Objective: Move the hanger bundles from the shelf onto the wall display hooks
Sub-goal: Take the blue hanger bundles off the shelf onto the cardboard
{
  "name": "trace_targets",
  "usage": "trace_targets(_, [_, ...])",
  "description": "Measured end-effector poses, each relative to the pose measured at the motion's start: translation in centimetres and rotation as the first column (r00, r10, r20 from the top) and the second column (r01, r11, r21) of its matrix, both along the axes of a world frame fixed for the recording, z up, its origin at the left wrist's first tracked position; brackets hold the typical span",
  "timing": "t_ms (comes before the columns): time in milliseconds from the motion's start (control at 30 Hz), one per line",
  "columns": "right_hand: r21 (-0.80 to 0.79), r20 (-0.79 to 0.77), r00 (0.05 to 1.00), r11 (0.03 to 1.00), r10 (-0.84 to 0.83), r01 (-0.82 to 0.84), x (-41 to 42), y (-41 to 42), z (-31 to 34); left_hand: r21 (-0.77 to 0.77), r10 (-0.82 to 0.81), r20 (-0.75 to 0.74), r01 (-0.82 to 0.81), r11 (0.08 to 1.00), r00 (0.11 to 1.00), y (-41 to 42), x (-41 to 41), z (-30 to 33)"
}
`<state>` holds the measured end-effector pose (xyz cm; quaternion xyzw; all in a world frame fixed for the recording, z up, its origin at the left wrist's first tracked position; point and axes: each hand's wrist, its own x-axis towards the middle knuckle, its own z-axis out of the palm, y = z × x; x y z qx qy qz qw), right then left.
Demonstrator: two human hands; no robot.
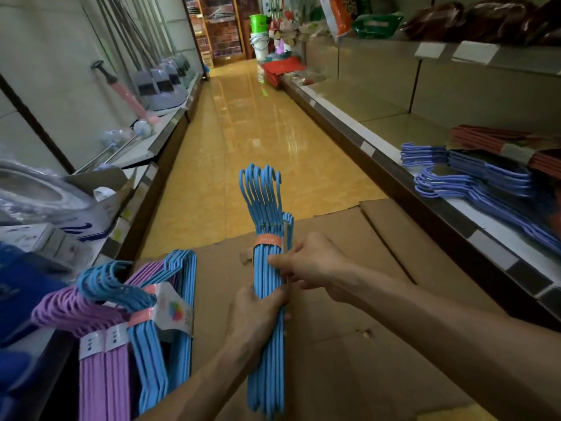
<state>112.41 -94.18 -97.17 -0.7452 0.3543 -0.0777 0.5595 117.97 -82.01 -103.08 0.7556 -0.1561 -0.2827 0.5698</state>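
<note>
Now my left hand [261,302] grips the sky-blue hanger bundle [267,299] at frame centre, orange-banded, hooks up; my right hand [309,262] pinches it. Lower left, purple and blue bundles [121,329] hang.

Dim, soft light; glare streaks the glossy floor [258,123]; wide-angle edges bend and blur.

A narrow shop aisle is shown, floored with glossy yellow tiles [258,123]. Pale wall panels [48,56] line the left side; metal shelving [379,95] runs along the right. A brick-patterned wall [223,28] closes the far end. Flattened cardboard [364,299] covers the near floor.
</note>
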Motion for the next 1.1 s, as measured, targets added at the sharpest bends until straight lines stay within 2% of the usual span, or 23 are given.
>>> trace_targets(133, [-0.071,-0.038,0.997,0.995,0.067,-0.069,2.0,1.0,-1.7,-0.031,0.053,-0.042,-0.054,0.998,0.998,1.2,1.4,-0.9])
trace_targets(300, [-0.088,-0.016,0.992,0.989,0.122,-0.123,5.0,2.7,-3.8,-0.012,0.148,-0.079,-0.149,0.989,0.986,3.1,3.4,-2.7])
trace_targets(700, [-0.026,0.023,0.969,0.969,0.245,-0.244,10.6,7.6,-9.4,0.017,0.327,-0.033,-0.326,0.945,0.944,8.3,6.6,-6.5])
trace_targets(1000, [0.111,0.031,0.962,0.955,0.272,-0.274,12.7,7.9,-12.2,0.065,0.340,-0.031,-0.338,0.939,0.940,9.8,8.0,-9.0])
trace_targets(1100, [0.120,0.024,0.954,0.946,0.300,-0.301,13.0,8.0,-12.9,0.108,0.332,0.012,-0.331,0.937,0.943,10.1,8.1,-9.8])
